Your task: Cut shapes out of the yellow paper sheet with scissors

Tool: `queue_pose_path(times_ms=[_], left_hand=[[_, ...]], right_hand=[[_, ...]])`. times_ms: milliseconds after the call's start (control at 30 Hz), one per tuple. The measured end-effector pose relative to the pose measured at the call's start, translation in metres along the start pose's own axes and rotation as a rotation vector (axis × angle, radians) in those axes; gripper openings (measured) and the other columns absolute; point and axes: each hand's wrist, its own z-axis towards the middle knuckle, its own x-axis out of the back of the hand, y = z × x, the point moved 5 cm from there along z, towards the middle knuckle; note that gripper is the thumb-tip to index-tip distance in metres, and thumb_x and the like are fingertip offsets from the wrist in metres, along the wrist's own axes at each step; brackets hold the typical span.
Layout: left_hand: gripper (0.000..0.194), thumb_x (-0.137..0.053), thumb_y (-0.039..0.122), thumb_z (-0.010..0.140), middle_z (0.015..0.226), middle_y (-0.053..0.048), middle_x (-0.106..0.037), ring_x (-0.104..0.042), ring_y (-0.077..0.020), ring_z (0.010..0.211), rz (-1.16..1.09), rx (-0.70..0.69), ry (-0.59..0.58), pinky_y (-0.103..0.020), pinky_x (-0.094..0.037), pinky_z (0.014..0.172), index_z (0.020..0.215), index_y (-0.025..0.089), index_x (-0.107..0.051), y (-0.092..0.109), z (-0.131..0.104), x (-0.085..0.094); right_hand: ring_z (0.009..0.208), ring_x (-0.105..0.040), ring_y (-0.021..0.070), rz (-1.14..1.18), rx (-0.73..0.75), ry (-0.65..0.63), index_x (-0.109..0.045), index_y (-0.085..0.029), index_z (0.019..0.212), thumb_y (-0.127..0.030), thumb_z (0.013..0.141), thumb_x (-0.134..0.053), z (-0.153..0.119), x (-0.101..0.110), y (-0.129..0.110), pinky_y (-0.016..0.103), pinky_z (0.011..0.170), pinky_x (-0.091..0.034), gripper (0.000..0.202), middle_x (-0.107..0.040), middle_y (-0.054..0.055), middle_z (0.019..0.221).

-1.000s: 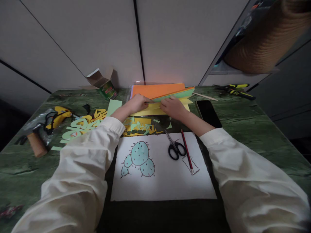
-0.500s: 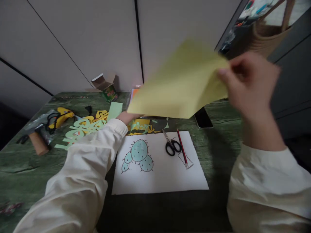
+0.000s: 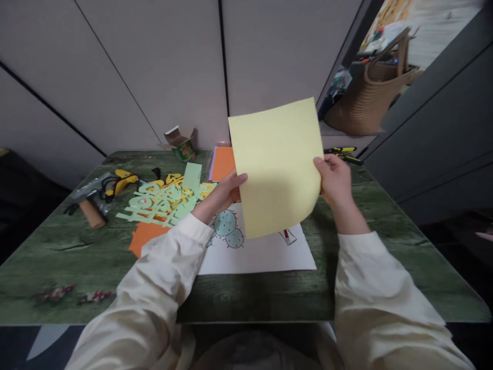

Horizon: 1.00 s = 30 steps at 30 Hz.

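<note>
A pale yellow sheet of paper (image 3: 279, 164) is held up over the table, its lower right corner curling. My left hand (image 3: 227, 190) pinches its left edge, thumb in front. On the opposite edge, my right hand (image 3: 334, 177) grips it with the thumb in front and fingers behind. Beneath lies a white sheet (image 3: 258, 262) with a drawn and coloured green cactus (image 3: 225, 223). The end of a red pencil (image 3: 286, 235) shows below the yellow paper, over a small drawn outline. The rest of the pencil is hidden behind the paper.
Green and yellow paper cut-outs (image 3: 162, 203) lie left of the white sheet, beside orange paper (image 3: 144, 237). Farther left are a yellow glue gun (image 3: 125, 180) and a wooden-handled tool (image 3: 92, 213). An opened box (image 3: 184, 149) stands at the back; yellow-black tools (image 3: 344, 153) lie back right.
The yellow paper has swung down from a slanted position to nearly upright, facing me. My right hand has moved left and lower; my left hand now shows at the paper's left edge.
</note>
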Motion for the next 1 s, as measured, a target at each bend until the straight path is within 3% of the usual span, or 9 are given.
queue_pose_path(times_ms=[133,267,333,433,533,633,767,867,1000], left_hand=[[0.046,-0.069,0.025,0.068,0.117,-0.012,-0.061,-0.059,-0.0268,0.102,0.01,-0.066,0.07,-0.038,-0.047,0.084,0.112,0.016,-0.058,-0.017,-0.019,0.005],[0.03,-0.068,0.021,0.068,0.104,-0.01,-0.067,-0.064,-0.0228,0.089,0.078,-0.028,0.146,-0.036,-0.048,0.081,0.097,0.014,-0.064,-0.038,-0.036,0.017],[0.027,-0.068,0.021,0.067,0.101,-0.011,-0.068,-0.064,-0.0223,0.086,0.07,0.019,0.132,-0.035,-0.048,0.08,0.093,0.013,-0.065,-0.049,-0.042,0.02],[0.031,-0.07,0.021,0.066,0.1,-0.012,-0.069,-0.065,-0.0237,0.088,-0.034,0.072,0.093,-0.036,-0.048,0.082,0.094,0.011,-0.066,-0.062,-0.046,0.023],[0.033,-0.07,0.018,0.064,0.098,-0.012,-0.069,-0.065,-0.0238,0.088,-0.139,0.096,0.125,-0.037,-0.048,0.084,0.096,0.011,-0.066,-0.07,-0.045,0.032],[0.033,-0.068,0.014,0.062,0.094,-0.011,-0.07,-0.066,-0.0233,0.086,-0.216,0.123,0.17,-0.037,-0.049,0.083,0.095,0.011,-0.067,-0.074,-0.044,0.043],[0.026,-0.064,0.011,0.059,0.083,-0.011,-0.071,-0.067,-0.0238,0.08,-0.242,0.184,0.261,-0.036,-0.05,0.078,0.085,0.009,-0.068,-0.079,-0.045,0.052],[0.021,-0.063,0.01,0.059,0.076,-0.01,-0.071,-0.067,-0.0235,0.075,-0.224,0.236,0.295,-0.035,-0.051,0.073,0.079,0.009,-0.067,-0.082,-0.047,0.05],[0.026,-0.062,0.016,0.063,0.08,-0.01,-0.07,-0.066,-0.024,0.081,-0.264,0.253,0.252,-0.036,-0.05,0.078,0.088,0.01,-0.066,-0.082,-0.048,0.04]], right_hand=[[0.052,-0.056,0.0127,0.017,-0.101,-0.155,-0.058,-0.023,0.083,-0.04,0.074,-0.063,-0.038,-0.004,0.008,0.026,0.05,-0.044,0.02,-0.064,-0.002,0.068],[0.064,-0.065,0.0183,0.046,-0.361,-0.528,-0.06,-0.023,0.1,-0.036,0.068,-0.071,-0.071,-0.004,0.016,0.035,0.062,-0.052,0.036,-0.07,0.002,0.079],[0.07,-0.066,0.0192,0.056,-0.427,-0.622,-0.062,-0.021,0.103,-0.033,0.067,-0.072,-0.081,-0.003,0.02,0.036,0.068,-0.052,0.039,-0.071,0.004,0.086],[0.074,-0.067,0.0182,0.093,-0.457,-0.638,-0.065,-0.02,0.102,-0.032,0.069,-0.069,-0.084,-0.003,0.027,0.035,0.071,-0.052,0.035,-0.071,0.005,0.093],[0.07,-0.066,0.0157,0.149,-0.504,-0.653,-0.065,-0.022,0.104,-0.029,0.071,-0.068,-0.085,-0.007,0.036,0.033,0.069,-0.053,0.034,-0.072,0.003,0.093],[0.058,-0.064,0.0118,0.183,-0.559,-0.666,-0.064,-0.022,0.104,-0.026,0.07,-0.068,-0.085,-0.007,0.044,0.026,0.057,-0.052,0.034,-0.071,0.001,0.079],[0.047,-0.06,0.0107,0.159,-0.589,-0.737,-0.055,-0.026,0.117,-0.033,0.077,-0.062,-0.089,-0.005,0.047,0.021,0.044,-0.048,0.042,-0.068,-0.002,0.066],[0.06,-0.066,0.0139,0.104,-0.539,-0.755,-0.054,-0.027,0.118,-0.032,0.074,-0.066,-0.093,-0.005,0.046,0.026,0.052,-0.054,0.046,-0.071,0.001,0.083],[0.087,-0.066,0.0187,0.128,-0.433,-0.727,-0.063,-0.024,0.106,-0.029,0.071,-0.068,-0.098,-0.013,0.046,0.038,0.081,-0.053,0.036,-0.068,0.004,0.106]])
